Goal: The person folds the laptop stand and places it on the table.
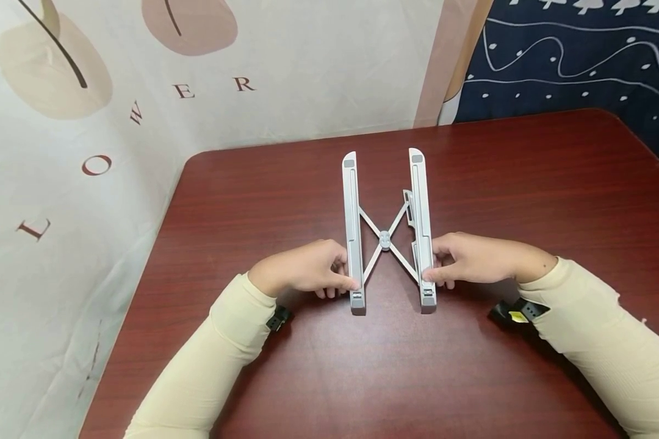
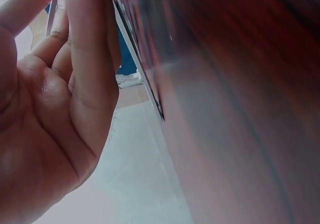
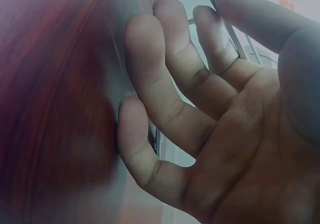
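We have a folding stand [image 1: 385, 231] lying flat near the middle of the dark red desk [image 1: 527, 195], its two long silver rails running away from us and joined by a thin X of crossed struts that meet at a small central pivot. We judge it light and stiff, probably metal, with smooth rail faces that could slip under dry skin; the struts look slender, so we would not take hold there (a pinch near the pivot also risks catching a fingertip as the X closes). The rails themselves are the place to grip, toward the near ends. Our left hand [image 1: 302, 271] sits against the outer side of the left rail, its fingers curled round the rail's near end with the thumb lying along its edge; the left wrist view, close and blurred, shows the fingers [image 2: 90, 53] lying along a thin metal edge. Our right hand [image 1: 472, 259] mirrors it on the right rail, and the right wrist view shows its fingers [image 3: 165, 83] bent and pressed onto the rail, the thumb across from them. Both forearms, in cream sleeves, come in low over the desk from the near edge, wrists angled inward toward each other. Behind the desk hangs a pale printed cloth [image 1: 88, 152].
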### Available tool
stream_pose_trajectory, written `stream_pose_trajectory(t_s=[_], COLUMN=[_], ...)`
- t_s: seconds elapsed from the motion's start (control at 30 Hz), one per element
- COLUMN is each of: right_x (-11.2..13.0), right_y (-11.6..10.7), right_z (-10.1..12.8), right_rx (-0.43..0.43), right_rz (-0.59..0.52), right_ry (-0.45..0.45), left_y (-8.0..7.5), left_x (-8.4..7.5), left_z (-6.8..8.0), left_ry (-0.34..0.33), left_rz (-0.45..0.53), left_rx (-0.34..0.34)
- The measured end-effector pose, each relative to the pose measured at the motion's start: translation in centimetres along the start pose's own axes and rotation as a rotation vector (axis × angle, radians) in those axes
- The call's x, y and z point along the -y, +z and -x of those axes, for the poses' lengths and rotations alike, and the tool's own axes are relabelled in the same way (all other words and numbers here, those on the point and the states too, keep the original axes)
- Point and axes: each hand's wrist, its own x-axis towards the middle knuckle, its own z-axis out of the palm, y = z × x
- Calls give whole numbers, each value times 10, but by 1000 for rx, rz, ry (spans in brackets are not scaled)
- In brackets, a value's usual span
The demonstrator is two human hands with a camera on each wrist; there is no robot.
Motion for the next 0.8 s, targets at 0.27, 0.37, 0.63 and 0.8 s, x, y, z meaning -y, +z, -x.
stream_pose_trajectory(t_s=[0.27,0.37,0.63,0.8], right_x=[0,1,1,0], right_y=[0,0,0,-1], right_z=[0,0,0,-1], right_rx=[-5,-8,-5,-4], right_rz=[14,21,18,21], right_ry=[9,8,7,7], left_y=[0,0,-1,-1], left_x=[-1,-1,-3,-4], left_z=[0,0,1,1], left_ry=[-6,-8,-5,-4], left_rz=[2,2,-3,-8], left_rx=[-1,-3,0,1])
